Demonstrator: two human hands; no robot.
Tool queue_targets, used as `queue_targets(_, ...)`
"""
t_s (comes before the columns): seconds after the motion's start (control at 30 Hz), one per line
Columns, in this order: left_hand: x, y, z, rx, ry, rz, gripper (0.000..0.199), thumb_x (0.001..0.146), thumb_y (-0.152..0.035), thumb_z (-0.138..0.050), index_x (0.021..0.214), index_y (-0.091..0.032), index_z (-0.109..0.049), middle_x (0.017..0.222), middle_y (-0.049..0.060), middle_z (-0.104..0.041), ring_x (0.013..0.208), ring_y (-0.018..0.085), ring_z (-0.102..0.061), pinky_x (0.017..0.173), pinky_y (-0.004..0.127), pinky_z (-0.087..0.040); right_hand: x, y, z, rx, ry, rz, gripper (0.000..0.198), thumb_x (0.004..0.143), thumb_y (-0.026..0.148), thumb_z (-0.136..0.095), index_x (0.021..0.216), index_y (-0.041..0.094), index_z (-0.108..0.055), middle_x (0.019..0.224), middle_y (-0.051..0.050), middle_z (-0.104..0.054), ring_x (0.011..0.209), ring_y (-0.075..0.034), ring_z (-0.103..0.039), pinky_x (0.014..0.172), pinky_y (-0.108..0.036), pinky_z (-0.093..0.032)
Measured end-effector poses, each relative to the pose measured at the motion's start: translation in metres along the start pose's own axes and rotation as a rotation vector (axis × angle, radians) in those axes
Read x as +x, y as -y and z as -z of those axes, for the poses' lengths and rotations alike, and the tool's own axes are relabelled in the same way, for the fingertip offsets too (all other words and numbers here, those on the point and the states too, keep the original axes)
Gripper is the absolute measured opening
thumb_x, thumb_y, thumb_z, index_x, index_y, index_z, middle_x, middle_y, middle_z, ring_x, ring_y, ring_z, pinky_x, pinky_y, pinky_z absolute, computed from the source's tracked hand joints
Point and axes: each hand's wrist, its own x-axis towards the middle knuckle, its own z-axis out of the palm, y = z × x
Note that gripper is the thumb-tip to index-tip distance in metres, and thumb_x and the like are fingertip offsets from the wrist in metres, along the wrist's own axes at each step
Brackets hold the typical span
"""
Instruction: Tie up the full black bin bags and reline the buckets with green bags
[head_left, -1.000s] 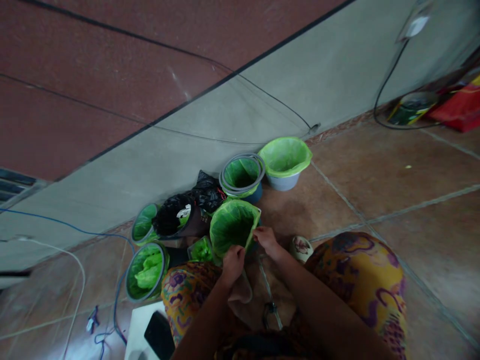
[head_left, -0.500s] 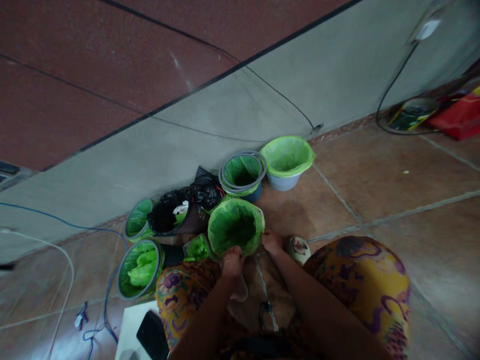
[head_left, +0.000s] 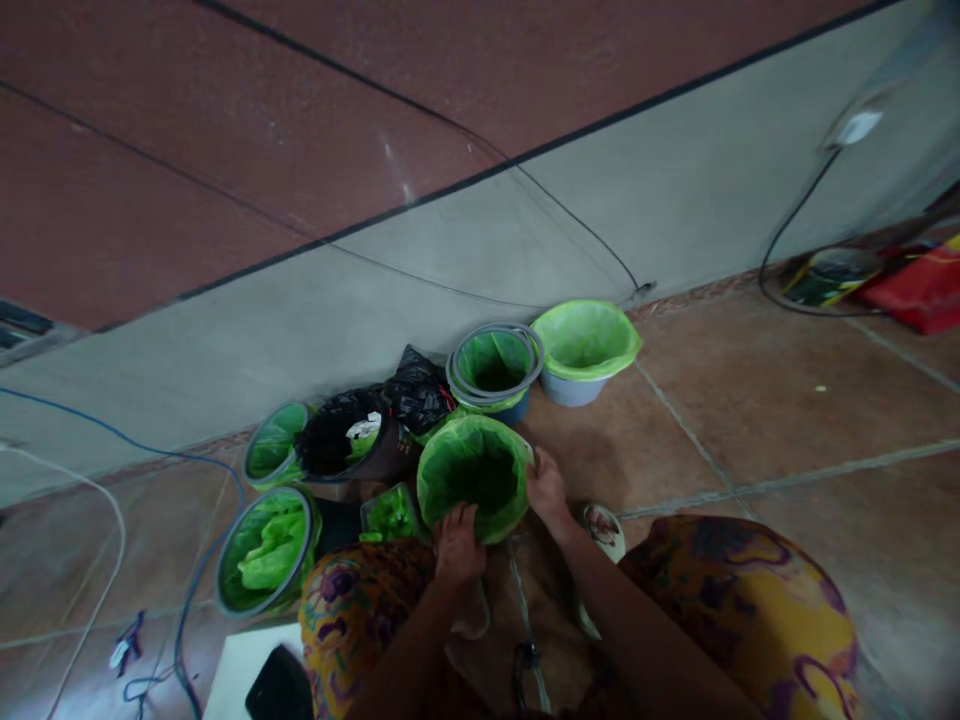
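Between my knees stands a bin lined with a green bin bag [head_left: 439,470], its mouth facing up and the bag folded over the rim. My left hand [head_left: 459,545] is at the near rim, fingers curled over the edge onto the bag. At the bin's right side, my right hand [head_left: 546,485] grips the rim and the bag edge. The inside of the bin is dark. Close to its left side sits a small square container [head_left: 391,512] with bright green plastic in it.
Behind are a bin with loose grey rings [head_left: 495,362] and a wide tub [head_left: 574,390] with a green liner. On the left stand a black-bagged bin [head_left: 375,460], a green-lined bin [head_left: 279,445] and another holding green bags [head_left: 262,550]. A phone [head_left: 279,685] lies on a white surface.
My left hand has shifted its fingers further over the near rim, and my right hand has moved higher along the right side. The camera view has tilted slightly.
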Motion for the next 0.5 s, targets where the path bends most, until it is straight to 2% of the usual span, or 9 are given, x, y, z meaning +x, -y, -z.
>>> queue_targets(0.1, 0.01, 0.015, 0.0, -0.197, -0.265, 0.176, 0.062, 0.08, -0.015, -0.054, 0.14, -0.009, -0.043, 0.14, 0.02, -0.051, 0.133, 0.029, -0.047, 0.112, 0.042, -0.037, -0.003, -0.001, -0.008, -0.033, 0.124, 0.101, 0.053, 0.084, 0.021, -0.042, 0.135, 0.01, -0.052, 0.136, -0.016, -0.059, 0.13, -0.023, -0.052, 0.113, -0.039, -0.036)
queue_targets(0.17, 0.022, 0.027, 0.0, -0.334, -0.36, 0.359, 0.062, 0.082, -0.018, -0.056, 0.14, -0.009, -0.039, 0.135, 0.021, -0.054, 0.13, 0.028, -0.051, 0.108, 0.042, -0.042, -0.006, -0.006, -0.01, -0.045, 0.197, 0.083, 0.053, 0.086, 0.021, -0.038, 0.135, 0.009, -0.051, 0.135, -0.017, -0.059, 0.128, -0.022, -0.054, 0.113, -0.037, -0.038)
queue_targets(0.3, 0.049, 0.049, -0.002, -0.552, -0.362, 0.664, 0.067, 0.081, -0.02, -0.063, 0.14, -0.01, -0.033, 0.135, 0.023, -0.055, 0.128, 0.028, -0.054, 0.103, 0.04, -0.047, -0.003, -0.014, -0.006, -0.122, 0.249, 0.004, 0.053, 0.09, 0.03, -0.037, 0.135, 0.007, -0.05, 0.134, -0.02, -0.059, 0.127, -0.026, -0.055, 0.112, -0.04, -0.038)
queue_targets(0.4, 0.064, 0.057, -0.006, -0.624, -0.363, 0.722, 0.067, 0.083, -0.022, -0.064, 0.14, -0.009, -0.032, 0.143, 0.024, -0.049, 0.134, 0.027, -0.05, 0.107, 0.036, -0.045, 0.009, -0.007, -0.005, -0.2, 0.166, -0.036, 0.067, 0.09, 0.041, -0.04, 0.141, -0.002, -0.041, 0.143, -0.027, -0.048, 0.136, -0.031, -0.045, 0.114, -0.043, -0.034)
queue_targets(0.5, 0.074, 0.059, -0.013, -0.608, -0.339, 0.782, 0.062, 0.086, -0.025, -0.062, 0.139, -0.01, -0.034, 0.142, 0.022, -0.051, 0.132, 0.024, -0.052, 0.105, 0.032, -0.046, 0.022, 0.006, -0.009, -0.271, 0.142, 0.027, 0.071, 0.091, 0.04, -0.039, 0.144, -0.008, -0.036, 0.144, -0.03, -0.046, 0.14, -0.032, -0.04, 0.115, -0.042, -0.033)
